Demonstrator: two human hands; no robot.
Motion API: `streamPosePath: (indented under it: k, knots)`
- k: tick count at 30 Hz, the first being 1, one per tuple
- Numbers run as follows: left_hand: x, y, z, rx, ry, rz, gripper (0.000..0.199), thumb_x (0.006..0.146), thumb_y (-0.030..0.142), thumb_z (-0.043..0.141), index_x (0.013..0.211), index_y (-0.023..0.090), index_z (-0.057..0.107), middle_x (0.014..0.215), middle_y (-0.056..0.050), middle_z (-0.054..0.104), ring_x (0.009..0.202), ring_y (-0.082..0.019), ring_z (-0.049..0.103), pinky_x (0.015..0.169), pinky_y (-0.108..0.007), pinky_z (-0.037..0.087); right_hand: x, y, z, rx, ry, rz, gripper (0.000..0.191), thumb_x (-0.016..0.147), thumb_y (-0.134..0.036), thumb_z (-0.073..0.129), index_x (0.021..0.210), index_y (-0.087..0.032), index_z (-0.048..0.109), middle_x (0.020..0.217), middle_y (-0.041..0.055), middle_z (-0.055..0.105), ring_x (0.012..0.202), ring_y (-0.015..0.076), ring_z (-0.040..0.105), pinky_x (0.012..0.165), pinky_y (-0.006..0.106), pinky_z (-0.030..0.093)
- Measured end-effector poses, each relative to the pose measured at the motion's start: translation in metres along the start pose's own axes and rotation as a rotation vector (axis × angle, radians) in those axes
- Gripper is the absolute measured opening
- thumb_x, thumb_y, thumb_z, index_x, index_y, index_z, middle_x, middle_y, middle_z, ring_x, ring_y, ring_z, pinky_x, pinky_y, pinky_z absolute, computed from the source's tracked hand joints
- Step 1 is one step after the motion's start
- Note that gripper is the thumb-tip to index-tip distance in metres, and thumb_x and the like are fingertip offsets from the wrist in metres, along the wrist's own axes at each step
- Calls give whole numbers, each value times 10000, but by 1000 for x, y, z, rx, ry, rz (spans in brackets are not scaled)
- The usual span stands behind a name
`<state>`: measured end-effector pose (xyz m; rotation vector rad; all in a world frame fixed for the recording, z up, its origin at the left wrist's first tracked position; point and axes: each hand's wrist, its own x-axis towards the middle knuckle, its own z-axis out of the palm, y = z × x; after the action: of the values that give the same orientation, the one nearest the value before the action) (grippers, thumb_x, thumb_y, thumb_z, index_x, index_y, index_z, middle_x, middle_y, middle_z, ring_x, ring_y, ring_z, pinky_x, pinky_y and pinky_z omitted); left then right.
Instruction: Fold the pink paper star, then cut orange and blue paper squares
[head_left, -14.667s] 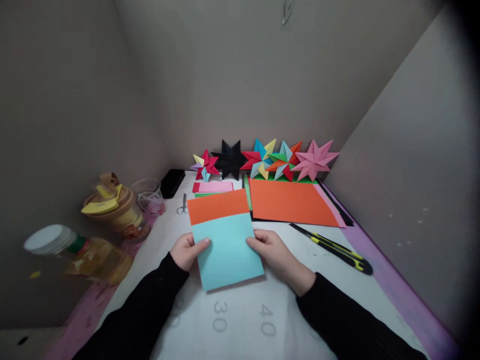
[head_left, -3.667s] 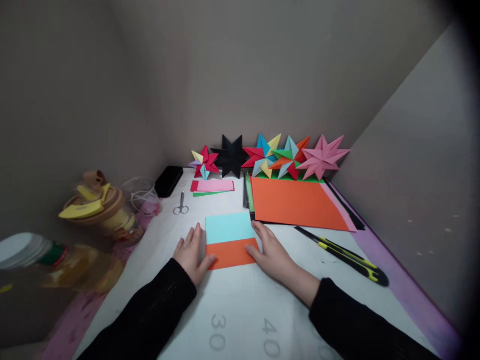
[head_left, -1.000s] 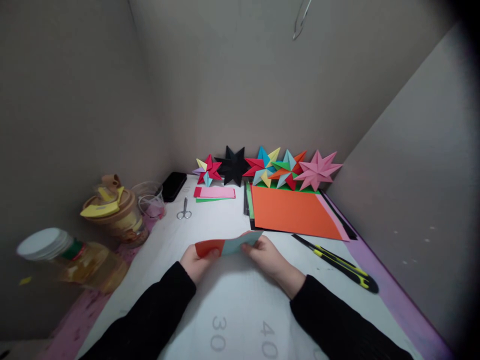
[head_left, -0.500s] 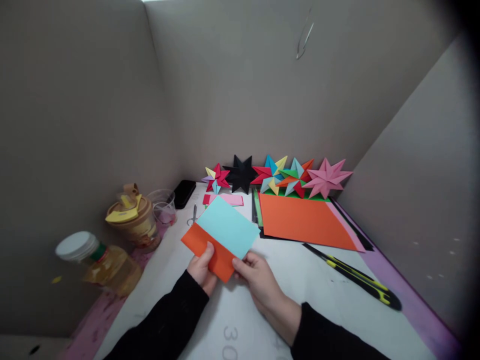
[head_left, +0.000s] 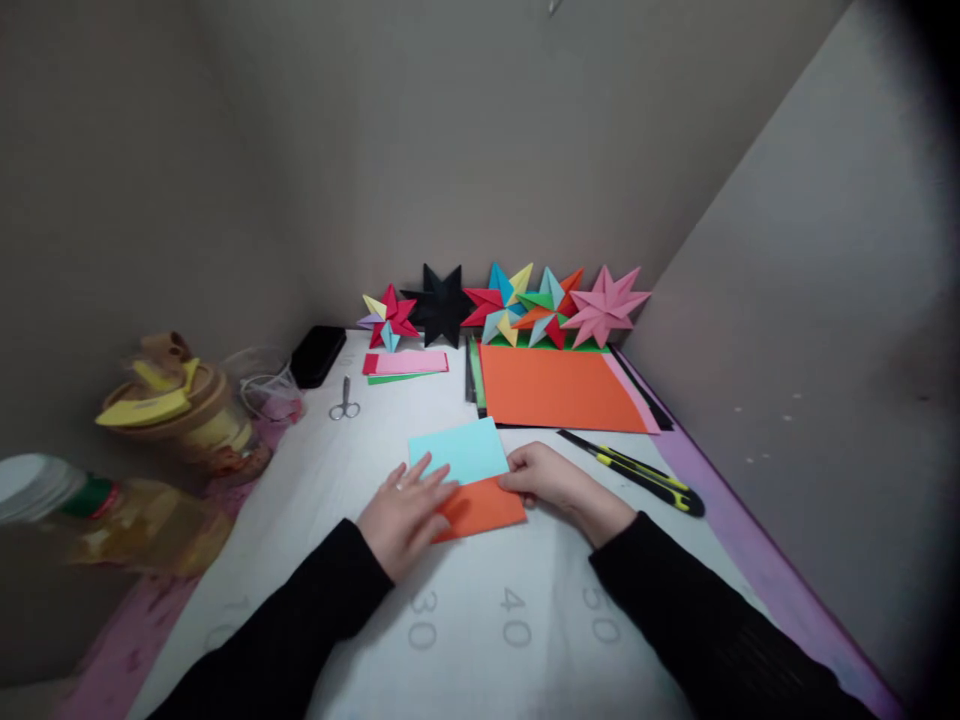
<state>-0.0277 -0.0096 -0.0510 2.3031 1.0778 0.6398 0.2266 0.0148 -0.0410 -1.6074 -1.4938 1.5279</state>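
An orange sheet of paper (head_left: 484, 508) and a light blue sheet of paper (head_left: 457, 450) lie together at the mat's middle, the blue one beyond the orange. My left hand (head_left: 409, 508) rests over their left side with its fingers spread. At the right edge, where the two colours meet, my right hand (head_left: 544, 478) pinches the orange paper between thumb and fingers. Whether the two colours are separate sheets or one folded piece, I cannot tell.
Behind are a stack of coloured paper (head_left: 566, 388), paper strips (head_left: 405, 362) and several folded stars (head_left: 442, 305). A utility knife (head_left: 637, 475) lies right; small scissors (head_left: 345, 402), a phone (head_left: 318, 356), a lidded cup (head_left: 199, 420) and a bottle (head_left: 142, 515) are left.
The papers have come down onto the mat and turned. My left hand has gone from gripping them to lying spread on top. The view has shifted.
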Motion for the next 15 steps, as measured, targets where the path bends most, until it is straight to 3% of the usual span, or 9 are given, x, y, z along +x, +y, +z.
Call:
streamPosePath:
  k: [3, 5, 7, 9, 10, 11, 13, 15]
  knots:
    - [-6, 19, 18, 307, -407, 99, 642, 850, 483, 501, 1418, 236, 332, 1496, -74, 299, 1400, -332, 153, 1090, -585, 170, 7, 2, -5, -95, 9, -14, 167, 621, -168, 600, 497, -169, 489, 361, -57, 450, 366, 86, 447, 384, 196, 290]
    - [-8, 26, 23, 412, -516, 91, 762, 833, 595, 455, 1451, 206, 238, 1516, -79, 227, 1406, -327, 123, 1093, -557, 191, 9, 0, -7, -158, 62, -41, 119, 627, -164, 606, 535, -162, 531, 399, -44, 488, 405, 104, 481, 415, 208, 336]
    - [-9, 28, 23, 474, -525, 87, 769, 850, 621, 383, 1459, 190, 197, 1523, -70, 194, 1412, -300, 110, 1107, -527, 183, 3, -4, -6, -210, 179, -89, 29, 670, -159, 589, 687, -149, 611, 566, 0, 604, 545, 137, 559, 527, 240, 423]
    - [-9, 28, 22, 504, -515, 96, 751, 866, 614, 349, 1461, 186, 185, 1525, -65, 184, 1416, -281, 105, 1116, -509, 168, -10, -6, 2, -304, 319, -215, 202, 755, -157, 524, 922, -146, 637, 853, 68, 676, 799, 181, 606, 740, 305, 469]
    - [-9, 27, 21, 512, -511, 100, 752, 867, 614, 345, 1461, 183, 180, 1525, -69, 180, 1416, -280, 102, 1117, -505, 165, -19, -4, 9, -417, 393, -355, 258, 809, -163, 470, 1011, -137, 628, 979, 102, 670, 929, 200, 593, 846, 341, 453]
    - [-9, 26, 21, 518, -508, 103, 759, 865, 616, 348, 1462, 181, 174, 1525, -74, 178, 1416, -282, 100, 1117, -503, 162, -29, -1, 17, -537, 367, -499, 291, 845, -161, 422, 1044, -123, 631, 1035, 125, 663, 1003, 214, 577, 909, 365, 433]
    - [-9, 24, 21, 523, -524, 114, 776, 859, 611, 370, 1464, 172, 161, 1524, -85, 173, 1415, -291, 96, 1115, -506, 163, -47, 11, 34, -721, 189, -669, 360, 886, -216, 415, 1185, -105, 582, 1194, 145, 619, 1110, 227, 547, 978, 377, 410]
    - [-9, 23, 22, 534, -544, 123, 783, 853, 593, 399, 1464, 168, 156, 1524, -84, 161, 1414, -293, 99, 1115, -506, 165, -62, 26, 45, -876, 112, -672, 537, 874, -363, 493, 1314, -54, 472, 1338, 191, 505, 1253, 296, 442, 1037, 445, 359]
